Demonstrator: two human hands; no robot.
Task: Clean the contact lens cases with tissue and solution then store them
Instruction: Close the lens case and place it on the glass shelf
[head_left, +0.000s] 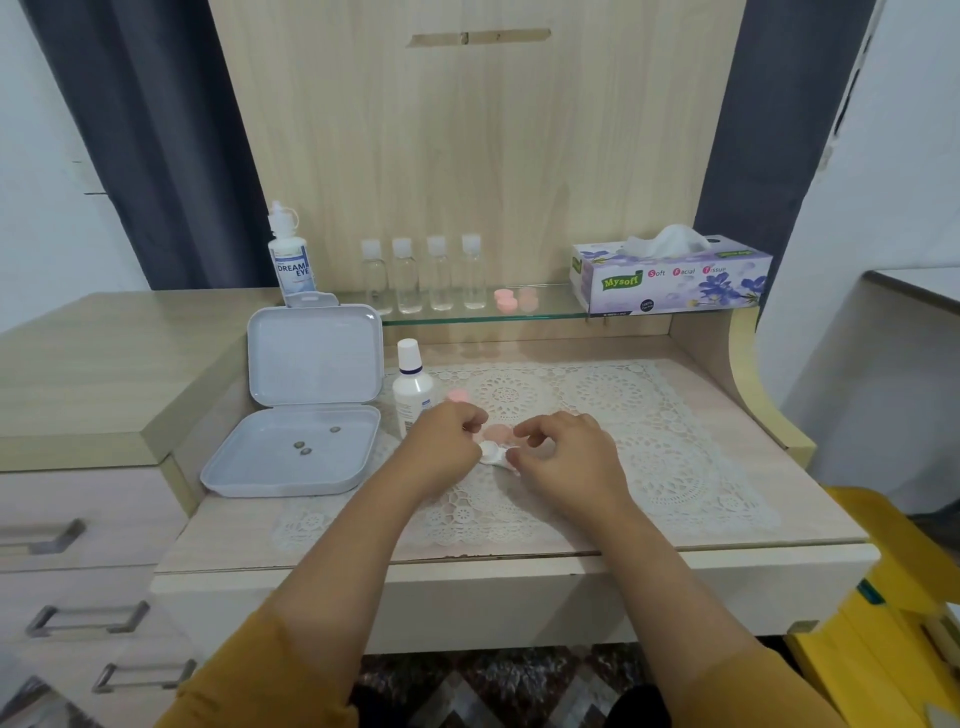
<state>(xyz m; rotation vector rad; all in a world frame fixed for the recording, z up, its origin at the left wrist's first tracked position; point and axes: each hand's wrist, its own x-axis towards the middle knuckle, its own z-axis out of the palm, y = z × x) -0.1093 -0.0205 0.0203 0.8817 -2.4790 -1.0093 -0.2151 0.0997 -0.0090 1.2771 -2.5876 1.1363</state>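
Both hands — left hand (441, 441), right hand (563, 457) — curl fingers, each grip pinching the white lens case (493, 453).

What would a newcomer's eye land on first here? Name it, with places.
Both hands meet mid-mat: left hand and right hand pinching a white contact lens case on the lace mat. To their left lies an open white box; a purple tissue box sits on the glass shelf.

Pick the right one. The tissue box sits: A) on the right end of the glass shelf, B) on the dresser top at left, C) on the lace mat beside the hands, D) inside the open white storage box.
A: the tissue box rests on the glass shelf at its right end, above the lace mat.
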